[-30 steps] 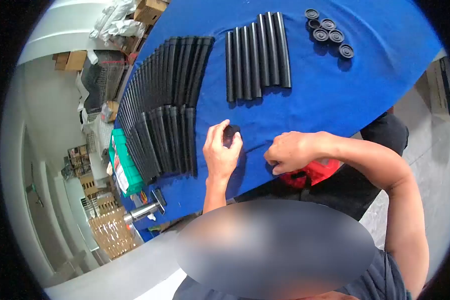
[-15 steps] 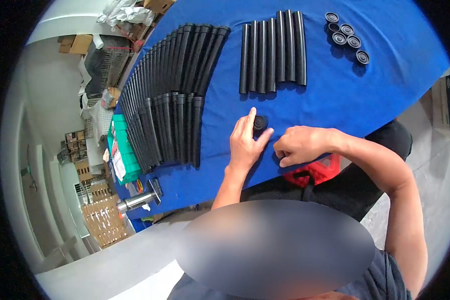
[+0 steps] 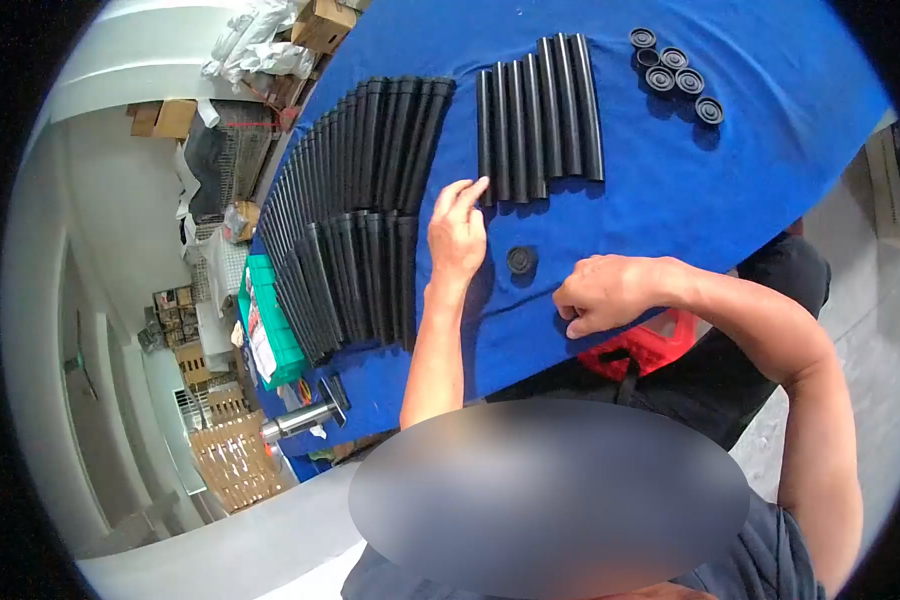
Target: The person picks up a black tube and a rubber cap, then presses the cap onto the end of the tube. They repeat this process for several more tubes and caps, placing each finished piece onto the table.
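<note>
My left hand is stretched forward with its fingers extended, fingertips right at the near end of the leftmost black tube in a loose row of several. Close to my right hand, a round black cap with ring-shaped ridges lies by itself on the blue cloth. That right hand rests near the cloth's front edge with its fingers curled in. Whatever its fingers may hold is hidden beneath them.
Many capped black tubes lie in two tight rows on the left. Several loose black caps sit at the far right. A green bin and a metal cylinder tool border the left side. Something red hangs by my lap.
My left hand has left the single cap and moved forward and left to the end of the leftmost loose tube. My right hand stays curled in place. The view has shifted slightly.
</note>
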Action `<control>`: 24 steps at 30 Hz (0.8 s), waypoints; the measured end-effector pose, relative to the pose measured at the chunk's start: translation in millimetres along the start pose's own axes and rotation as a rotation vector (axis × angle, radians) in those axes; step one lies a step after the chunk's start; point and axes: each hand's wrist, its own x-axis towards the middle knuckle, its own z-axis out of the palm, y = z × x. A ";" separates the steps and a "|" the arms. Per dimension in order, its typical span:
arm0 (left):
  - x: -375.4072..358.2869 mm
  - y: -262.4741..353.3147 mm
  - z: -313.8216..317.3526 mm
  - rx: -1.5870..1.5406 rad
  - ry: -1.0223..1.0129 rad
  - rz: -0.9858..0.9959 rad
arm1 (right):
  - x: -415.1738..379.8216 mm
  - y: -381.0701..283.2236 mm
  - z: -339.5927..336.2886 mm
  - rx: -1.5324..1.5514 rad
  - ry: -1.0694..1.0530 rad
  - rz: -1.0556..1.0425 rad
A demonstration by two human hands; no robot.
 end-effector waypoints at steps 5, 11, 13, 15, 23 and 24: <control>35.9 6.7 -1.8 -0.049 0.017 -0.366 | 0.7 -2.4 -6.2 -0.010 -0.009 0.001; 62.4 -20.5 23.8 0.115 0.061 -0.354 | 4.7 2.9 -8.9 -0.018 0.032 -0.049; 58.8 -38.5 33.7 0.136 0.114 -0.340 | 5.3 3.2 -13.5 0.081 0.033 -0.060; 41.2 -47.9 30.4 -0.023 0.170 -0.394 | 3.9 1.6 -20.0 0.171 0.061 -0.071; -87.3 48.6 -56.7 -0.731 0.144 -0.496 | -3.6 -25.7 -26.2 0.542 0.058 0.084; -107.0 56.5 -60.9 -0.620 0.100 -0.511 | -2.2 -25.7 -21.8 0.575 0.062 0.077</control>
